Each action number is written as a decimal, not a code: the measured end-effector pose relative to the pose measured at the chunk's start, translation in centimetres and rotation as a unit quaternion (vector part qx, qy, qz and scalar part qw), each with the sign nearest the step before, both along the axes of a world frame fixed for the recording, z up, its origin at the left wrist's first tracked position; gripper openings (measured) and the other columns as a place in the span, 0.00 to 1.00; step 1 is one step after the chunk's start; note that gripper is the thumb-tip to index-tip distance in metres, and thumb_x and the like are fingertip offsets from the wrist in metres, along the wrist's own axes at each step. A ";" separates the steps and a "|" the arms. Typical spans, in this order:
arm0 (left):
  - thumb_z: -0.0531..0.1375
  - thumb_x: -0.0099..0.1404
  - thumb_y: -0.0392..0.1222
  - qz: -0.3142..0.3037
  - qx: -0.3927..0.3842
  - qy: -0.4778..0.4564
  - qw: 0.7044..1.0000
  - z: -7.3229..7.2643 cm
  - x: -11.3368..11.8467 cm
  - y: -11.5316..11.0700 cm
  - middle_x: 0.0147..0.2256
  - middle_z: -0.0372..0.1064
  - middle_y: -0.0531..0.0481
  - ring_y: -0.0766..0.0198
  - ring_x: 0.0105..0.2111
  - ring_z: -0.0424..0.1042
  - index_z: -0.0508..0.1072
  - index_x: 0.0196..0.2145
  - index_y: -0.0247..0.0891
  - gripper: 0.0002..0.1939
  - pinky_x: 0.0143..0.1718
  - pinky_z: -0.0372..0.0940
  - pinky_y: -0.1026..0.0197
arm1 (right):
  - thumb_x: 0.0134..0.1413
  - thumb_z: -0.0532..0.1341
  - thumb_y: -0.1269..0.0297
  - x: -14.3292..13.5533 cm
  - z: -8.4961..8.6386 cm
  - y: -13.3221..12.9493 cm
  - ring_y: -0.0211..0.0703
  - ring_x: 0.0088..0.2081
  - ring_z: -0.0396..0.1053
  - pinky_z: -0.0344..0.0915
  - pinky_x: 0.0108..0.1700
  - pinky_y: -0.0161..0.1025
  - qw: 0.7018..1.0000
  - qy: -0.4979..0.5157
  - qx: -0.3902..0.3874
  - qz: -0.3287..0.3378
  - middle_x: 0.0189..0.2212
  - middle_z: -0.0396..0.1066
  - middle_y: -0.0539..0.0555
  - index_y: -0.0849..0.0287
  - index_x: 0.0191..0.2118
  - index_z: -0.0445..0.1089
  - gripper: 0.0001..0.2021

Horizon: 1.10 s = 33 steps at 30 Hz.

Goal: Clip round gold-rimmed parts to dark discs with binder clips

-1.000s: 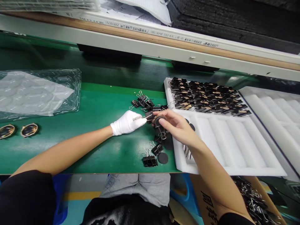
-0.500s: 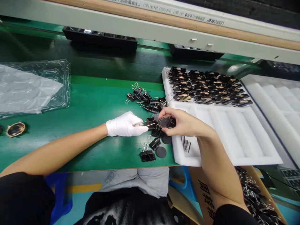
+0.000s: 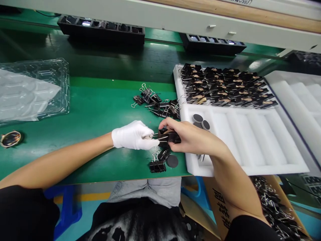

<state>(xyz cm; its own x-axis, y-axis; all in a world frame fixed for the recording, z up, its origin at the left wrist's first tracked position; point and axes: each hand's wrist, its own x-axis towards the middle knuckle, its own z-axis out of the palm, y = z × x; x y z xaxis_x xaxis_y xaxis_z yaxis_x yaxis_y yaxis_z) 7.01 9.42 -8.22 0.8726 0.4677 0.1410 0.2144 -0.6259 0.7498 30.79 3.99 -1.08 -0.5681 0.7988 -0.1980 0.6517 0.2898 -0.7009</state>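
My left hand [image 3: 135, 135], in a white glove, pinches the wire handles of a black binder clip [image 3: 163, 141]. Bare, my right hand [image 3: 194, 137] has its fingers closed round a dark round piece with a thin gold-brown rim [image 3: 171, 134], which bears another black clip. The left hand's clip meets the edge of this piece; whether its jaws grip it is hidden. Just below lie two loose binder clips [image 3: 157, 166] and a grey disc [image 3: 172, 161]. A heap of black binder clips [image 3: 160, 104] lies beyond my hands.
A white foam tray [image 3: 250, 134] at right bears rows of clipped pieces [image 3: 225, 87] and a few grey discs [image 3: 198, 118]. At left lie a clear plastic tray [image 3: 50, 90] and an oval gold-rimmed piece [image 3: 11, 138]. A carton of clips [image 3: 276, 207] stands below the table edge.
My right hand has moved slightly left and turned the round piece edge-on, bringing it against the clip in my left hand. The camera view has shifted a little.
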 end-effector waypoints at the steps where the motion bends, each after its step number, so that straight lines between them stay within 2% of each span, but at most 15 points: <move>1: 0.58 0.67 0.52 0.003 0.003 0.000 1.000 0.0 0.0 0.0 0.17 0.50 0.59 0.72 0.19 0.47 0.57 0.17 0.38 0.25 0.23 0.44 0.62 | 0.50 0.61 0.76 0.0 0.1 0.0 0.41 0.28 0.63 0.56 0.32 0.38 1.000 -0.002 -0.001 0.000 0.29 0.67 0.46 0.52 0.50 0.64 0.21; 7: 0.58 0.67 0.53 0.009 0.011 -0.013 1.000 0.2 0.1 0.0 0.16 0.48 0.59 0.73 0.18 0.46 0.56 0.17 0.38 0.26 0.21 0.43 0.63 | 0.49 0.61 0.77 0.0 0.4 0.0 0.40 0.29 0.64 0.57 0.33 0.37 1.000 -0.013 -0.001 0.002 0.29 0.68 0.45 0.53 0.50 0.64 0.21; 10: 0.60 0.65 0.53 0.004 -0.012 0.003 1.000 0.7 0.0 0.1 0.16 0.50 0.59 0.73 0.18 0.47 0.57 0.17 0.38 0.26 0.21 0.44 0.64 | 0.50 0.60 0.77 0.2 0.6 0.1 0.39 0.29 0.65 0.58 0.33 0.36 1.000 -0.020 0.002 0.017 0.30 0.67 0.44 0.54 0.51 0.63 0.22; 13: 0.60 0.65 0.53 0.001 -0.074 0.029 0.997 1.6 0.1 0.2 0.17 0.59 0.58 0.72 0.19 0.55 0.63 0.19 0.37 0.23 0.23 0.51 0.66 | 0.51 0.62 0.76 0.4 0.6 0.0 0.38 0.29 0.66 0.60 0.33 0.35 0.998 -0.017 0.047 0.023 0.30 0.68 0.44 0.53 0.52 0.63 0.22; 16: 0.48 0.74 0.57 0.012 -0.197 0.046 0.979 2.5 0.2 0.2 0.20 0.70 0.51 0.68 0.21 0.67 0.72 0.25 0.36 0.28 0.28 0.62 0.64 | 0.56 0.63 0.76 0.5 0.1 0.0 0.41 0.35 0.72 0.65 0.37 0.36 0.985 -0.006 0.172 0.012 0.37 0.74 0.48 0.53 0.54 0.64 0.21; 18: 0.39 0.77 0.62 0.011 -0.280 0.046 0.959 2.7 0.2 0.2 0.22 0.73 0.47 0.66 0.22 0.71 0.76 0.31 0.34 0.37 0.30 0.66 0.62 | 0.62 0.61 0.77 0.4 -0.4 0.2 0.44 0.39 0.74 0.66 0.40 0.40 0.951 -0.018 0.308 0.017 0.41 0.77 0.53 0.56 0.55 0.65 0.18; 20: 0.38 0.75 0.67 -0.002 -0.329 0.026 0.944 2.6 0.1 0.2 0.22 0.74 0.45 0.65 0.21 0.71 0.77 0.34 0.32 0.41 0.28 0.65 0.63 | 0.67 0.59 0.78 0.0 -0.8 0.5 0.46 0.39 0.75 0.64 0.39 0.42 0.891 -0.045 0.450 0.036 0.39 0.79 0.56 0.59 0.54 0.67 0.13; 22: 0.37 0.73 0.71 -0.012 -0.361 -0.005 0.932 2.3 0.0 0.3 0.22 0.74 0.44 0.65 0.20 0.71 0.77 0.36 0.31 0.44 0.25 0.62 0.63 | 0.68 0.59 0.79 -0.3 -1.0 0.8 0.46 0.38 0.75 0.62 0.36 0.43 0.827 -0.068 0.555 0.063 0.38 0.81 0.57 0.61 0.53 0.69 0.12; 24: 0.35 0.71 0.74 -0.008 -0.398 -0.029 0.917 2.1 0.0 0.3 0.21 0.73 0.44 0.65 0.20 0.69 0.77 0.36 0.31 0.47 0.23 0.60 0.64 | 0.67 0.60 0.79 -0.5 -1.1 1.0 0.47 0.39 0.76 0.61 0.35 0.44 0.778 -0.077 0.618 0.082 0.39 0.82 0.56 0.61 0.52 0.71 0.12; 26: 0.36 0.71 0.75 0.003 -0.434 -0.030 0.901 2.1 0.0 0.3 0.19 0.70 0.46 0.66 0.18 0.67 0.76 0.35 0.32 0.46 0.22 0.58 0.64 | 0.67 0.62 0.78 -0.7 -1.2 0.9 0.47 0.41 0.77 0.60 0.35 0.44 0.746 -0.084 0.655 0.087 0.40 0.83 0.55 0.60 0.52 0.72 0.12; 27: 0.39 0.71 0.74 0.008 -0.437 -0.026 0.899 2.2 0.1 0.3 0.17 0.68 0.48 0.67 0.17 0.65 0.76 0.34 0.32 0.44 0.21 0.57 0.64 | 0.67 0.62 0.77 -0.7 -1.3 0.8 0.47 0.42 0.77 0.60 0.35 0.44 0.735 -0.087 0.666 0.086 0.39 0.83 0.53 0.58 0.52 0.73 0.12; 29: 0.49 0.71 0.69 0.026 -0.416 -0.020 0.909 2.6 0.2 0.1 0.16 0.66 0.51 0.69 0.16 0.63 0.75 0.32 0.33 0.35 0.21 0.58 0.65 | 0.68 0.61 0.75 -0.6 -1.6 0.7 0.46 0.44 0.77 0.60 0.38 0.44 0.731 -0.093 0.672 0.073 0.42 0.83 0.52 0.55 0.55 0.72 0.14; 30: 0.54 0.70 0.66 0.037 -0.399 -0.020 0.916 2.8 0.2 -0.1 0.17 0.66 0.53 0.70 0.16 0.62 0.74 0.32 0.33 0.30 0.21 0.58 0.66 | 0.68 0.61 0.75 -0.5 -1.8 0.6 0.46 0.46 0.77 0.61 0.41 0.45 0.740 -0.095 0.664 0.054 0.46 0.82 0.51 0.52 0.58 0.70 0.17; 32: 0.60 0.68 0.62 0.065 -0.375 -0.024 0.924 3.0 0.3 -0.3 0.18 0.66 0.55 0.71 0.17 0.62 0.73 0.32 0.34 0.24 0.20 0.59 0.67 | 0.68 0.61 0.72 0.1 -2.0 0.8 0.51 0.54 0.74 0.62 0.51 0.49 0.777 -0.098 0.621 -0.011 0.56 0.77 0.52 0.44 0.66 0.64 0.25; 33: 0.60 0.67 0.60 0.085 -0.367 -0.026 0.926 3.0 0.3 -0.4 0.19 0.66 0.56 0.71 0.17 0.63 0.72 0.31 0.35 0.23 0.20 0.59 0.68 | 0.66 0.63 0.69 0.6 -2.0 1.1 0.56 0.60 0.70 0.60 0.57 0.54 0.803 -0.096 0.586 -0.049 0.63 0.71 0.53 0.40 0.69 0.59 0.30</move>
<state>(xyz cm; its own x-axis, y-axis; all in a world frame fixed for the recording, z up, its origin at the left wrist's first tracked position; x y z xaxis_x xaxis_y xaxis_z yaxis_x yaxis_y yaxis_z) 7.28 9.04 -5.20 0.7784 0.5840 -0.2302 0.2147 0.0969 0.9719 31.39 5.06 -3.10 -0.5396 0.5399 0.6460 0.7755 0.6174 0.1318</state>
